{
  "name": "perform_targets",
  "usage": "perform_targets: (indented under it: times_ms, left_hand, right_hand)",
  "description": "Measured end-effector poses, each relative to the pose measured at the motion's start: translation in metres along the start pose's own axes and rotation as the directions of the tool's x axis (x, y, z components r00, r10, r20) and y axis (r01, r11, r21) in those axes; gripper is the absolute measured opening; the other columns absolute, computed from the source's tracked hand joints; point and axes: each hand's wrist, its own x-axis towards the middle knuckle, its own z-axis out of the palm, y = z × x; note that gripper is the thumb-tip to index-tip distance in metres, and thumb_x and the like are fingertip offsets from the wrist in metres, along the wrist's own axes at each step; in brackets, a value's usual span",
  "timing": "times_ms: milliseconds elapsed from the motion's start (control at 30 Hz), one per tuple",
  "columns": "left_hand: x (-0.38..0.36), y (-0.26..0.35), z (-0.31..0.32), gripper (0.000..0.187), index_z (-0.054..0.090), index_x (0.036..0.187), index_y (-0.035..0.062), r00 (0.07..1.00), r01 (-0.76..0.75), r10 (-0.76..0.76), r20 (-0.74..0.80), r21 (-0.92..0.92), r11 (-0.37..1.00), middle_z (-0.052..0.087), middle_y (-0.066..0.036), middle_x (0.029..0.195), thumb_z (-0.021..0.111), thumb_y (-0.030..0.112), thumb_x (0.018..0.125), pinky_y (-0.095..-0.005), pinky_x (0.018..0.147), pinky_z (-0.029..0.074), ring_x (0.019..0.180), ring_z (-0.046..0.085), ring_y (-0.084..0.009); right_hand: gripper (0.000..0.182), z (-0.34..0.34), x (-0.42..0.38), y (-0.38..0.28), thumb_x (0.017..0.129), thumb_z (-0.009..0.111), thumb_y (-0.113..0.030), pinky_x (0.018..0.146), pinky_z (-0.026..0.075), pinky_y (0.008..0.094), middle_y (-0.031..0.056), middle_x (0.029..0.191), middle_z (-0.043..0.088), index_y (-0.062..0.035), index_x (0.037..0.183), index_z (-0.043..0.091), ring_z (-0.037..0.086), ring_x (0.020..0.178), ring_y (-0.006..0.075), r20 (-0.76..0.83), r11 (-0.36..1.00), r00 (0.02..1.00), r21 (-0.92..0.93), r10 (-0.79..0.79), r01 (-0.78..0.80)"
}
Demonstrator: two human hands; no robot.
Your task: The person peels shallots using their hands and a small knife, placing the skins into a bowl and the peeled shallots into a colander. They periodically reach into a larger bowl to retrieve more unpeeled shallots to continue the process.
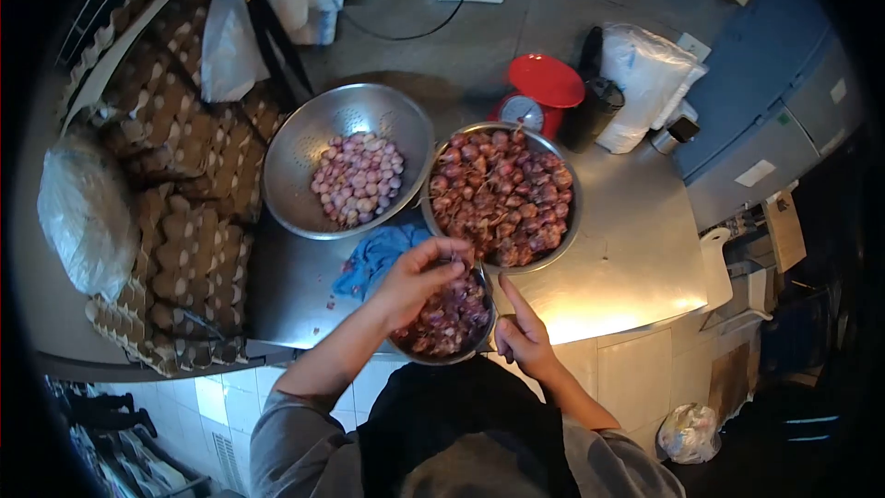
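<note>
My left hand [424, 281] is over a smaller bowl of onion skins [452, 323], its thumb and fingers curled together; what they hold, if anything, is too small to name. My right hand [525, 334] is just right of that bowl, index finger stretched out and the other fingers curled, with something thin near the fingertip that I cannot make out. Behind the hands stands a metal bowl full of unpeeled red shallots [502, 194]. Peeled pale-pink shallots [358, 179] lie in a steel colander [300, 161] at the left. A blue cloth [383, 258] lies beside my left hand.
Stacked egg trays [198, 249] and a plastic bag [85, 217] line the left side. A red scale [546, 83], a dark container [595, 115] and a white bag [645, 74] stand at the back of the metal table [636, 249]. Grey cabinets [756, 148] are at the right.
</note>
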Motion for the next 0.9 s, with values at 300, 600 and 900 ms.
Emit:
perform_targets:
  times_ms: [300, 600, 900]
  left_hand:
    - [-0.071, -0.048, -0.005, 0.026, 0.053, 0.105, 0.0046, 0.922, -0.306, 0.216, -0.321, -0.263, 0.915, 0.056, -0.004, 0.102, 0.061, 0.005, 0.080, -0.0273, 0.083, 0.044, 0.092, 0.053, -0.0120]
    - [-0.084, -0.061, 0.005, 0.022, 0.056, 0.099, 0.0023, 0.863, -0.405, 0.332, -0.381, -0.129, 0.905, 0.058, -0.002, 0.089, 0.062, -0.001, 0.079, -0.0225, 0.077, 0.044, 0.083, 0.053, -0.0078]
    - [-0.076, -0.069, 0.026, 0.023, 0.054, 0.093, 0.0024, 0.822, -0.379, 0.389, -0.416, 0.109, 0.919, 0.058, -0.004, 0.091, 0.065, -0.005, 0.074, -0.0246, 0.079, 0.045, 0.086, 0.054, -0.0094]
  right_hand:
    - [0.048, 0.036, 0.007, 0.023, 0.089, 0.046, -0.012, 0.098, 0.030, 0.0271, 0.0163, 0.132, 0.040, -0.0031, 0.133, 0.030, 0.039, 0.122, 0.0222, 0.208, 0.889, 0.968, -0.405, -0.140, 0.215]
    - [0.047, 0.051, 0.002, 0.019, 0.088, 0.047, -0.011, 0.094, 0.034, 0.0275, 0.0165, 0.130, 0.042, -0.0027, 0.132, 0.032, 0.044, 0.119, 0.0232, 0.188, 0.870, 0.963, -0.422, -0.192, 0.256]
    - [0.042, 0.043, 0.009, 0.036, 0.089, 0.049, -0.014, 0.090, 0.035, 0.0281, 0.0118, 0.108, 0.050, -0.0020, 0.126, 0.035, 0.049, 0.101, 0.0223, 0.040, 0.954, 0.977, -0.210, -0.209, 0.213]
